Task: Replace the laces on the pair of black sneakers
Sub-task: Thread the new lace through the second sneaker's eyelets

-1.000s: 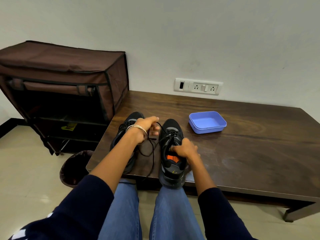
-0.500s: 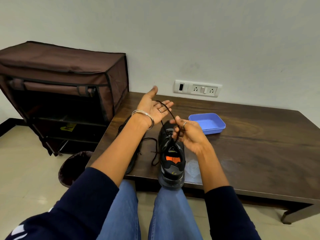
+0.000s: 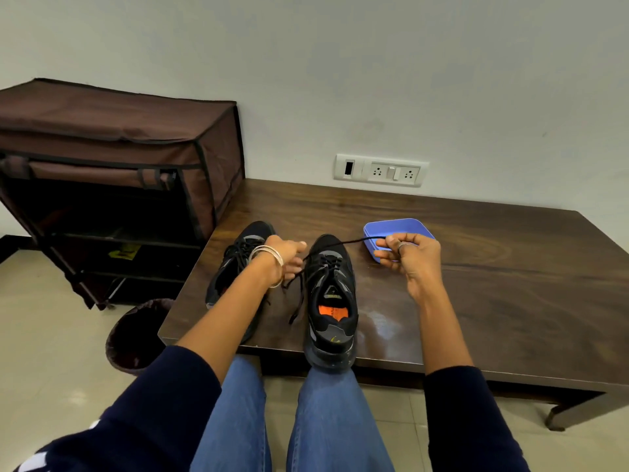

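The right hand [image 3: 408,255] pinches one end of the black lace [image 3: 340,244] and draws it taut to the right, above the blue tray [image 3: 394,225]. The left hand [image 3: 289,257] is curled low beside the right sneaker [image 3: 332,294], where the lace's other run slackens; whether it grips the lace cannot be told. The left sneaker [image 3: 238,257], laced, lies just beside it, partly behind the left forearm. Both stand on the bench [image 3: 476,301], the right sneaker's heel overhanging the near edge. Risk: a sideways pull may snag the lace in an eyelet or drag the sneaker off the edge. Surroundings: a brown fabric rack [image 3: 119,158] left of the bench, a dark bin [image 3: 132,335] on the floor, a wall socket [image 3: 381,170] behind.
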`<state>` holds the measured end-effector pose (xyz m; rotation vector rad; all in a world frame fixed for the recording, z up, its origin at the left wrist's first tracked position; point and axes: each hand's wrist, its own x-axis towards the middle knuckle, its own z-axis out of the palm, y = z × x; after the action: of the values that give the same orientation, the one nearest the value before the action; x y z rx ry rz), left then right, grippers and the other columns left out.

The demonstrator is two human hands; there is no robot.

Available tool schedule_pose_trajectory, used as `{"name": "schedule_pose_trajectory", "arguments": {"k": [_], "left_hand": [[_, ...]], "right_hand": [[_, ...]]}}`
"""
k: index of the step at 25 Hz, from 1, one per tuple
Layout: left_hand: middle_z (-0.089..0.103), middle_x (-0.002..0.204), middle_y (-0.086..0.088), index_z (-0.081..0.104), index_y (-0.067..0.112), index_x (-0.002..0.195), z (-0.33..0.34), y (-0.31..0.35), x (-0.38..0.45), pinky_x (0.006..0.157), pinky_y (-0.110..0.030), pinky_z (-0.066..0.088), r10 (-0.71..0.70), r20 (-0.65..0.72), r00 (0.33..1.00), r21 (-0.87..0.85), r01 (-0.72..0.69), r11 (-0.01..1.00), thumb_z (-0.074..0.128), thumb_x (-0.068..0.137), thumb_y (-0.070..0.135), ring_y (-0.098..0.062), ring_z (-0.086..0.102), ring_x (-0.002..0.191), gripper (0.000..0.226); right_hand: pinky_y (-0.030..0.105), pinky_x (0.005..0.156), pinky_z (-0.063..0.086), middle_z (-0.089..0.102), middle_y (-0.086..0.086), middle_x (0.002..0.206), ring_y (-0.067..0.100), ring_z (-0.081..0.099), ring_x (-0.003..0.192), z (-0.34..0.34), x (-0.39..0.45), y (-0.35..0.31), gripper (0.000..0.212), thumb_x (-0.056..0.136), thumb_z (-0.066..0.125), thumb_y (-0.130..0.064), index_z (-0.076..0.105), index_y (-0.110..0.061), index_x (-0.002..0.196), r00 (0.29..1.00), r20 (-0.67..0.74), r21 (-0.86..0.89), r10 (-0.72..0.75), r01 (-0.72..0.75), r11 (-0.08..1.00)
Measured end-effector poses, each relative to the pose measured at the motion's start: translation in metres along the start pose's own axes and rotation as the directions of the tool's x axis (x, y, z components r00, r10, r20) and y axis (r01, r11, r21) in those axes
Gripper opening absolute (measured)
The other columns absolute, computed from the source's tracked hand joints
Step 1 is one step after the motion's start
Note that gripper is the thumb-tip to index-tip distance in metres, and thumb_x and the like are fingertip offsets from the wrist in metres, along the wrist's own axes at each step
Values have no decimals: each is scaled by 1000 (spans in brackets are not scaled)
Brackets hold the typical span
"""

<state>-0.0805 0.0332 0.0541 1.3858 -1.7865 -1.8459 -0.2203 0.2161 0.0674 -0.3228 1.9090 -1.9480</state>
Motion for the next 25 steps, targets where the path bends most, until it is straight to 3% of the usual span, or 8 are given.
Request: {"name": "schedule_pose_trajectory", "arguments": {"k": [1, 3, 6, 9, 11, 15, 19, 25], "left_hand": [[67, 100, -9, 65, 7, 115, 4, 2, -3, 89, -36, 52, 183, -47, 982, 157, -173, 972, 67, 88, 25, -20, 62, 84, 32], [67, 113, 0, 66, 16, 119, 13, 13, -14, 100, -28, 43, 551, 60, 833, 376, -530, 760, 72, 84, 24, -13, 59, 105, 36], [72, 104, 0, 73, 17, 108, 18, 28, -29, 90, -16, 46, 721, 212, 659, 398, -732, 552, 72, 83, 15, -6, 63, 96, 25], [73, 79, -3, 76, 11, 90, 20, 21, -23, 71, -18, 54, 697, 141, 703, 359, -692, 626, 73, 82, 11, -7, 66, 66, 8], [72, 78, -7, 74, 9, 87, 24, 11, -15, 69, -28, 57, 623, 125, 773, 445, -604, 661, 69, 85, 14, -16, 67, 66, 7], [71, 86, -13, 71, 2, 87, 38, -8, -3, 75, -30, 48, 537, 83, 839, 586, -477, 655, 60, 88, 16, -26, 65, 86, 17], [65, 74, -16, 66, 3, 69, 56, -16, -3, 77, -39, 51, 474, 76, 877, 670, -398, 627, 56, 85, 10, -33, 64, 82, 20], [64, 78, -21, 65, 2, 71, 69, -23, -3, 66, -37, 45, 374, 10, 927, 677, -281, 680, 52, 84, 7, -38, 61, 84, 20]], "right_hand": [[29, 58, 54, 72, 13, 80, 15, 66, 56, 12, -3, 1, 7, 91, 64, -6, 64, -3, 86, 999, 26, -30, -28, 29, 999], [24, 55, 51, 73, 9, 77, 11, 62, 56, 34, -8, 2, 9, 86, 73, -12, 69, -7, 79, 991, 80, -149, -104, 115, 982], [26, 59, 49, 73, 5, 75, 12, 59, 61, 58, -6, 4, 10, 83, 75, -13, 73, -16, 73, 982, 81, -249, -168, 183, 951], [28, 60, 50, 71, 5, 74, 13, 57, 60, 61, -2, 10, 10, 85, 72, -11, 73, -14, 76, 992, 75, -196, -101, 114, 974], [27, 61, 50, 70, 5, 79, 15, 59, 67, 56, -5, 21, 9, 82, 77, -15, 73, -8, 86, 994, 101, -215, -28, 50, 975], [34, 89, 50, 63, 8, 115, 24, 60, 109, 49, -9, 51, 62, 69, 87, -25, 62, -6, 122, 954, 255, -684, 159, 62, 727], [36, 82, 49, 57, 13, 115, 32, 56, 107, 57, -21, 75, 35, 83, 68, -27, 66, -11, 115, 970, 216, -858, -116, 245, 452], [35, 80, 41, 58, 15, 106, 32, 56, 98, 57, -26, 82, 26, 94, 51, -20, 69, -9, 109, 962, 143, -842, -234, 242, 482]]}}
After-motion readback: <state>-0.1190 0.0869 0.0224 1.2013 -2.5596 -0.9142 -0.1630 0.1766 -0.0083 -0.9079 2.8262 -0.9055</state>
